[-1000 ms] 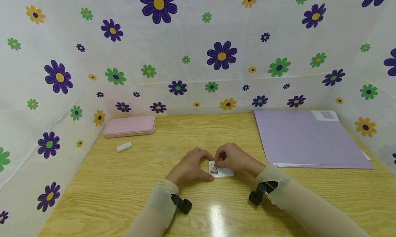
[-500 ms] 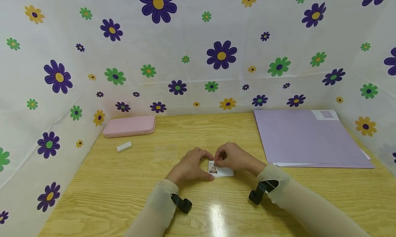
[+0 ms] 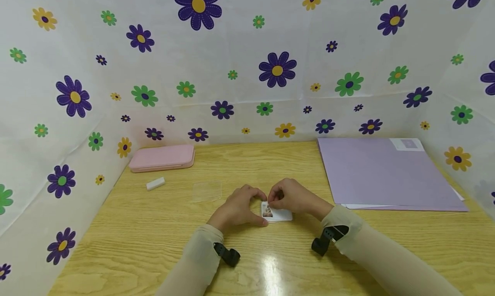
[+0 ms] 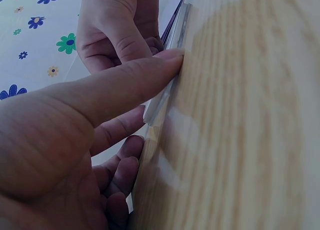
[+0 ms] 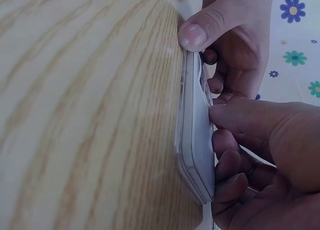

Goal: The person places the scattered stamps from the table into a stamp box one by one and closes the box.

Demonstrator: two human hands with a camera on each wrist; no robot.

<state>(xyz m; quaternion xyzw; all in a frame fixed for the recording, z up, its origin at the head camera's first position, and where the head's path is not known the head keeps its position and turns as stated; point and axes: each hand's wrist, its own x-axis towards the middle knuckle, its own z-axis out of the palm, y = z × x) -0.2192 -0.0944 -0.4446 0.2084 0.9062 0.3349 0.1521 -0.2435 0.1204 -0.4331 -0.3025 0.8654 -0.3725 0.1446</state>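
Observation:
A thin stack of white cards (image 3: pixel 283 215) in a shallow clear case lies flat on the table, a small printed picture (image 3: pixel 267 211) showing at its left end. My left hand (image 3: pixel 237 208) holds that end, thumb on the near edge and fingers on the far edge. At the picture's right side, the thumb and fingertips of my right hand (image 3: pixel 291 197) pinch the top card. In the right wrist view the white stack (image 5: pixel 197 125) shows edge-on, its upper layer slightly bent near the left thumb. What lies between the right fingertips is mostly hidden.
A clear plastic piece (image 3: pixel 206 191) lies left of my hands. Beyond it are a white eraser-like block (image 3: pixel 155 183) and a pink case (image 3: pixel 162 157). A large lilac folder (image 3: pixel 386 171) with papers under it lies on the right. Flower-printed cloth (image 3: pixel 247 72) encloses the table.

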